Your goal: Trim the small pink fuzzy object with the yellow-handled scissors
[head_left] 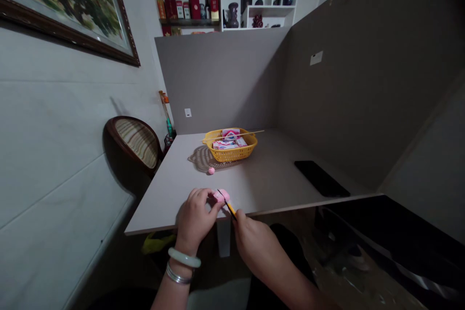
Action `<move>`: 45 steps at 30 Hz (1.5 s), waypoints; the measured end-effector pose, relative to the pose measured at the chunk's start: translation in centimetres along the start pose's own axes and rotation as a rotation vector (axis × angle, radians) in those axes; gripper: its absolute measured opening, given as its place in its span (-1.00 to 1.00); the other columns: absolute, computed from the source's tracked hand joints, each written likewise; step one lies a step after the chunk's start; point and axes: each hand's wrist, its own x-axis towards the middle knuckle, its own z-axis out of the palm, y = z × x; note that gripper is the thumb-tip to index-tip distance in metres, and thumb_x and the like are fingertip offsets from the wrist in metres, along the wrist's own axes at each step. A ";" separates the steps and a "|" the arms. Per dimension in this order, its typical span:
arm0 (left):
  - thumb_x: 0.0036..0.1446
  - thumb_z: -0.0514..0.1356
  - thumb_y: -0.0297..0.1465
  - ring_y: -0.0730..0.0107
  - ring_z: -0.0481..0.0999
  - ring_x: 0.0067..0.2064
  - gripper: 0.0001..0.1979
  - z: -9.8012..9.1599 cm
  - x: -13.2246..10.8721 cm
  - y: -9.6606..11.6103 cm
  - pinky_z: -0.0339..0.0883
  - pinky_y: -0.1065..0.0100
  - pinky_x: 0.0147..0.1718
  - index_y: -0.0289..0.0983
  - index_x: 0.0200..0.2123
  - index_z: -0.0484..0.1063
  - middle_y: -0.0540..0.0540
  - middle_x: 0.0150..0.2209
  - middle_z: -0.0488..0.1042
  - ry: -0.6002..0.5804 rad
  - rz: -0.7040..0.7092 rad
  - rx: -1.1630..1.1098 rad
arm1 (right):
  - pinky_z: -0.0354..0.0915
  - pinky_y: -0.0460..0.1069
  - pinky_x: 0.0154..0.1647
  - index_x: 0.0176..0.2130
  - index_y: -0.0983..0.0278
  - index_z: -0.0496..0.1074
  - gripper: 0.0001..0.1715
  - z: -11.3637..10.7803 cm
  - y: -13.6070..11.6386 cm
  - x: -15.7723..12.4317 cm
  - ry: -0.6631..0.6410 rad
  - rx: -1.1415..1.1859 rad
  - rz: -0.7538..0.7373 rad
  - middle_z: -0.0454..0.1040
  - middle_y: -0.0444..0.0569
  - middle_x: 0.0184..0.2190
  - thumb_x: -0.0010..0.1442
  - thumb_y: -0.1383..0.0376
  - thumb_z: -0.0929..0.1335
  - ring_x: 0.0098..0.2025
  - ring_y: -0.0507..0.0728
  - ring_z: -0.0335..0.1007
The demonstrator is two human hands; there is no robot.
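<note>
Near the front edge of the table, my left hand (198, 208) pinches a soft-looking pink lump (224, 194) between thumb and fingers. My right hand (252, 237) is closed round a knife with a yellow-and-black handle (231, 210). Its thin dark blade lies across the pink lump, touching it; I cannot tell how deep it goes. A small pink ball (211, 171) rests on the table a little beyond my left hand.
Behind the ball stands a yellow plastic basket (232, 156) with printed packets inside and a thin stick (254, 132) across its rim. A black flat object (319, 178) lies at the table's right. Grey partitions (225, 77) border the back and right; a chair (134, 143) stands left.
</note>
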 end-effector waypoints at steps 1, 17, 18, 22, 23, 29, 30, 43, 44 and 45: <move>0.19 0.21 -0.22 0.27 0.49 -0.19 -0.83 0.0 0.0 0.0 0.39 0.26 -0.20 -0.20 -0.26 0.44 -0.06 -0.28 0.51 0.004 -0.002 0.002 | -0.09 0.00 -0.54 -0.18 0.30 0.28 -0.78 0.0 0.0 0.2 -0.004 0.002 -0.003 0.56 0.02 -0.37 0.30 0.52 0.14 -0.37 0.16 0.54; 0.19 0.22 -0.20 0.23 0.50 -0.17 -0.81 0.1 -0.3 -0.2 0.39 0.24 -0.21 -0.19 -0.23 0.43 -0.08 -0.25 0.51 -0.002 -0.014 -0.009 | -0.02 -0.02 -0.53 -0.20 0.25 0.25 -0.78 1.3 1.2 -0.3 0.075 0.055 -0.069 0.55 -0.03 -0.41 0.32 0.49 0.12 -0.42 0.13 0.53; 0.19 0.21 -0.19 0.23 0.50 -0.17 -0.80 0.1 -0.3 -0.1 0.39 0.24 -0.20 -0.19 -0.23 0.43 -0.08 -0.25 0.51 -0.006 -0.013 -0.010 | 0.00 -0.03 -0.53 -0.21 0.24 0.25 -0.78 1.6 1.5 -0.8 0.086 0.052 -0.080 0.54 -0.04 -0.42 0.31 0.49 0.12 -0.44 0.13 0.52; 0.20 0.19 -0.16 0.23 0.50 -0.17 -0.78 0.0 -0.5 0.2 0.38 0.25 -0.20 -0.19 -0.25 0.42 -0.08 -0.26 0.51 -0.024 -0.007 -0.009 | 0.01 -0.03 -0.56 -0.26 0.21 0.22 -0.77 2.2 2.1 -2.3 0.143 0.046 -0.092 0.51 -0.06 -0.48 0.32 0.47 0.10 -0.52 0.10 0.48; 0.20 0.19 -0.16 0.23 0.50 -0.17 -0.77 -0.1 -0.5 0.3 0.37 0.25 -0.21 -0.19 -0.26 0.42 -0.08 -0.26 0.51 -0.028 -0.017 -0.008 | 0.01 -0.04 -0.56 -0.27 0.20 0.22 -0.76 2.3 2.1 -2.5 0.160 0.051 -0.091 0.51 -0.07 -0.48 0.33 0.47 0.10 -0.52 0.10 0.48; 0.21 0.16 -0.11 0.26 0.50 -0.19 -0.72 -0.3 -0.2 0.4 0.33 0.30 -0.25 -0.20 -0.30 0.44 -0.06 -0.29 0.52 -0.051 -0.110 -0.006 | -0.04 -0.02 -0.60 -0.29 0.18 0.18 -0.78 2.8 2.3 -2.5 0.246 0.022 -0.126 0.49 -0.12 -0.54 0.32 0.46 0.11 -0.57 0.10 0.46; 0.21 0.16 -0.11 0.26 0.50 -0.18 -0.72 -0.3 -0.1 0.4 0.32 0.30 -0.24 -0.20 -0.29 0.45 -0.06 -0.29 0.52 -0.059 -0.119 -0.007 | -0.04 -0.02 -0.60 -0.29 0.18 0.19 -0.78 2.8 2.4 -2.5 0.256 0.022 -0.137 0.48 -0.13 -0.54 0.32 0.46 0.11 -0.57 0.10 0.46; 0.16 0.25 -0.26 0.23 0.44 -0.11 -0.83 -0.3 -0.2 0.1 0.33 0.23 -0.12 -0.19 -0.21 0.42 -0.07 -0.19 0.49 -0.038 0.015 -0.034 | 0.04 -0.06 -0.55 -0.25 0.19 0.21 -0.80 0.5 1.9 -1.9 0.197 0.149 -0.141 0.50 -0.12 -0.47 0.36 0.42 0.11 -0.52 0.09 0.46; 0.16 0.24 -0.28 0.24 0.45 -0.12 -0.85 -0.2 -0.2 0.1 0.34 0.24 -0.13 -0.19 -0.23 0.41 -0.06 -0.21 0.49 -0.026 0.018 -0.036 | 0.05 -0.07 -0.54 -0.25 0.19 0.22 -0.80 0.4 1.8 -1.8 0.196 0.152 -0.139 0.51 -0.12 -0.47 0.36 0.42 0.11 -0.51 0.08 0.46; 0.18 0.23 -0.29 0.26 0.45 -0.14 -0.88 -0.2 -0.2 0.1 0.34 0.25 -0.14 -0.19 -0.25 0.41 -0.06 -0.23 0.49 -0.012 0.020 -0.040 | 0.05 -0.07 -0.54 -0.24 0.20 0.22 -0.80 0.5 1.7 -1.8 0.200 0.149 -0.138 0.51 -0.11 -0.47 0.36 0.42 0.11 -0.51 0.09 0.47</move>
